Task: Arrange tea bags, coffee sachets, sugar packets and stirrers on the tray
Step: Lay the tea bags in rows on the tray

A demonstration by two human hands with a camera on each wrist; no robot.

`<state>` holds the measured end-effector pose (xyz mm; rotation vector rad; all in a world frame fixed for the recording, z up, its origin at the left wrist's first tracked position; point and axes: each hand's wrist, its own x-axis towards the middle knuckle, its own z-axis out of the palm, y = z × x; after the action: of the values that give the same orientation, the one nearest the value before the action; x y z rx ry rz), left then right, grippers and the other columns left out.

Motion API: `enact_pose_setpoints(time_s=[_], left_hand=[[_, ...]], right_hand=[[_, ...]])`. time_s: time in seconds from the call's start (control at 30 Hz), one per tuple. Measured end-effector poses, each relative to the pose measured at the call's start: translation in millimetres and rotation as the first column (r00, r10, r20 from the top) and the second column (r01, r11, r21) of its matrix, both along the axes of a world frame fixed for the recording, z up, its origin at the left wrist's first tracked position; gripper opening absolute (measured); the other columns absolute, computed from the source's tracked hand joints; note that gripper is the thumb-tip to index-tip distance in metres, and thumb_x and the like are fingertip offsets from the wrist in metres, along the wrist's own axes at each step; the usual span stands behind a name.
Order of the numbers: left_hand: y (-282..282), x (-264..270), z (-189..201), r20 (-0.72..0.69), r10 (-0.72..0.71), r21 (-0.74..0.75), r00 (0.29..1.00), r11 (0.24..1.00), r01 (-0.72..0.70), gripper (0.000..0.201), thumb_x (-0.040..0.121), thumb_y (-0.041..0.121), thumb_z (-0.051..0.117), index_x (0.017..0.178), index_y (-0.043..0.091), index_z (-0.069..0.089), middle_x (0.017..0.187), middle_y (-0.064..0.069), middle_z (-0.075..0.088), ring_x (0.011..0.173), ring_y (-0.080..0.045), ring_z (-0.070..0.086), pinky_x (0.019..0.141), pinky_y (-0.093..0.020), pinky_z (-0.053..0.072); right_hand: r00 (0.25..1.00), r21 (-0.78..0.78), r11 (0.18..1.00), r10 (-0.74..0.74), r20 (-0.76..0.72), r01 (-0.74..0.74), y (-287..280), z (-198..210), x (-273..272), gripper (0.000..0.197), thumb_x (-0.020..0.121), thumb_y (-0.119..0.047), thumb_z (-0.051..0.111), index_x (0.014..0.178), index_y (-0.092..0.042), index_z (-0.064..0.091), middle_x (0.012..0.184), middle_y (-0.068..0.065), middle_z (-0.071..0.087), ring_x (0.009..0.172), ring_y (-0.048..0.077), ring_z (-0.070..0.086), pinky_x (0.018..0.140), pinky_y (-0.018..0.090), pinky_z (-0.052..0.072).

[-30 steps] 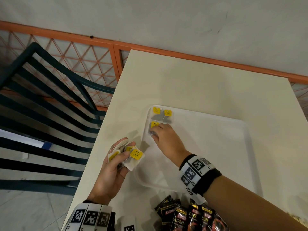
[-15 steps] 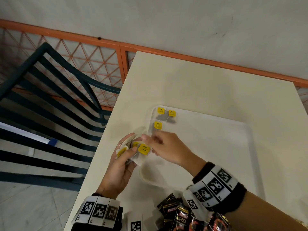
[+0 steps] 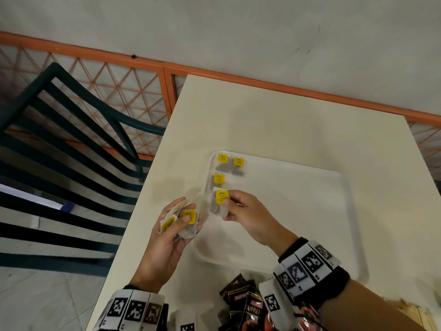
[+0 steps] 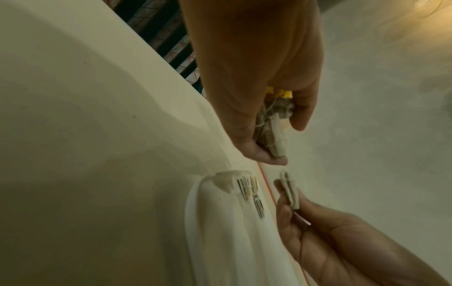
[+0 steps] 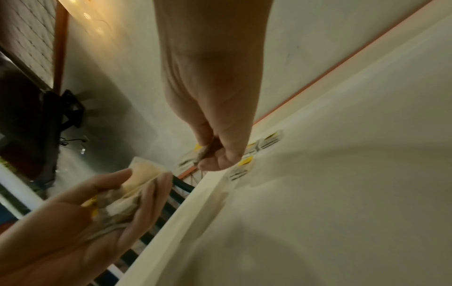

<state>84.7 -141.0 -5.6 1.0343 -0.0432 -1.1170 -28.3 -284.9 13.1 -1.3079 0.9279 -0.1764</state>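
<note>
A white tray (image 3: pixel 343 211) lies on the cream table. Three tea bags with yellow tags (image 3: pixel 223 158) lie in its far left corner. My right hand (image 3: pixel 229 206) pinches a fourth tea bag (image 3: pixel 220 201) by its edge, just above the tray's left side and below the third bag. My left hand (image 3: pixel 181 218) holds a small stack of tea bags (image 3: pixel 185 222) left of the tray, thumb pressed on top. The left wrist view shows that stack (image 4: pixel 274 123) in my left hand (image 4: pixel 276 143), with the pinched tea bag (image 4: pixel 291 191) below it.
Black coffee sachets (image 3: pixel 241 304) lie in a pile at the table's near edge, partly under my right wrist. Pale wooden stirrers (image 3: pixel 410 311) show at the bottom right. A dark slatted chair (image 3: pixel 71 144) stands left of the table, against an orange lattice railing (image 3: pixel 114 75).
My right hand left the third tea bag on the tray, went to the stack in my left hand, took one bag and carried it back over the tray's left side.
</note>
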Motion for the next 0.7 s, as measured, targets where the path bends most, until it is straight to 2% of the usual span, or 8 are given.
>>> enact_pose_setpoints(time_s=[0.1,0.2,0.27,0.37,0.47,0.53,0.6,0.7], left_hand=[[3,-1,-1,-0.002,-0.003,0.027,1.000,1.000,0.003,0.041,0.073,0.009,0.058,0.113,0.017,0.058,0.103,-0.005,0.071,0.089,-0.024,0.071,0.078,-0.031,0.058],[4,-1,-3,0.007,-0.015,0.032,1.000,0.999,0.015,0.044,0.069,0.013,0.063,0.113,0.018,0.059,0.103,-0.004,0.071,0.091,-0.023,0.070,0.075,-0.030,0.058],[4,-1,-3,-0.001,-0.027,0.033,1.000,0.999,0.027,0.042,0.073,0.011,0.059,0.114,0.018,0.058,0.102,-0.003,0.071,0.091,-0.023,0.070,0.074,-0.029,0.058],[3,-1,-3,-0.009,-0.032,0.032,0.999,0.999,0.033,0.042,0.073,0.012,0.062,0.115,0.018,0.058,0.104,-0.005,0.070,0.091,-0.023,0.070,0.073,-0.029,0.058],[2,-2,-3,-0.001,-0.055,0.024,0.998,0.998,0.055,0.053,0.063,0.020,0.074,0.113,0.018,0.059,0.103,-0.007,0.070,0.088,-0.023,0.071,0.070,-0.028,0.058],[1,-2,-3,0.008,-0.073,0.016,0.997,0.997,0.073,0.069,0.049,0.029,0.088,0.111,0.019,0.060,0.101,-0.007,0.070,0.087,-0.023,0.070,0.069,-0.028,0.058],[-1,-2,-3,0.004,-0.082,0.013,0.997,0.997,0.082,0.089,0.032,0.039,0.093,0.112,0.019,0.060,0.101,-0.007,0.071,0.089,-0.025,0.070,0.069,-0.028,0.057],[-2,-3,-3,-0.006,-0.082,0.004,0.997,0.997,0.082,0.094,0.030,0.040,0.094,0.114,0.017,0.058,0.101,-0.007,0.070,0.089,-0.024,0.069,0.068,-0.028,0.057]], right_hand=[[0.982,-0.014,0.988,-0.155,-0.106,0.155,-16,-14,-1,0.021,0.092,-0.005,0.052,0.111,0.001,0.059,0.097,0.020,0.062,0.079,0.021,0.057,0.062,0.019,0.050],[0.938,-0.101,0.955,-0.293,-0.186,0.278,-31,-22,1,0.007,0.087,-0.005,0.061,0.093,-0.004,0.061,0.076,0.007,0.059,0.060,0.015,0.054,0.060,0.023,0.046],[0.921,-0.122,0.941,-0.335,-0.197,0.316,-38,-28,4,0.010,0.084,-0.005,0.065,0.081,-0.010,0.057,0.071,0.005,0.058,0.055,0.015,0.052,0.060,0.024,0.047],[0.914,-0.151,0.931,-0.357,-0.193,0.332,-45,-35,10,0.014,0.082,-0.005,0.068,0.083,-0.008,0.054,0.067,0.004,0.057,0.050,0.015,0.051,0.056,0.023,0.050],[0.903,-0.263,0.911,-0.375,-0.212,0.317,-51,-39,13,0.022,0.080,-0.007,0.069,0.073,-0.015,0.050,0.065,0.001,0.057,0.041,0.007,0.054,0.047,0.016,0.049],[0.904,-0.330,0.896,-0.375,-0.207,0.296,-53,-42,14,0.027,0.080,-0.006,0.068,0.069,-0.019,0.047,0.065,0.002,0.056,0.032,0.000,0.050,0.042,0.014,0.047],[0.907,-0.365,0.887,-0.370,-0.199,0.282,-53,-44,14,0.029,0.080,-0.005,0.068,0.068,-0.019,0.046,0.067,0.005,0.055,0.029,-0.001,0.048,0.040,0.015,0.046],[0.909,-0.388,0.882,-0.366,-0.201,0.269,-54,-46,14,0.029,0.080,-0.007,0.068,0.068,-0.019,0.045,0.067,0.005,0.055,0.031,0.002,0.049,0.042,0.017,0.047]])
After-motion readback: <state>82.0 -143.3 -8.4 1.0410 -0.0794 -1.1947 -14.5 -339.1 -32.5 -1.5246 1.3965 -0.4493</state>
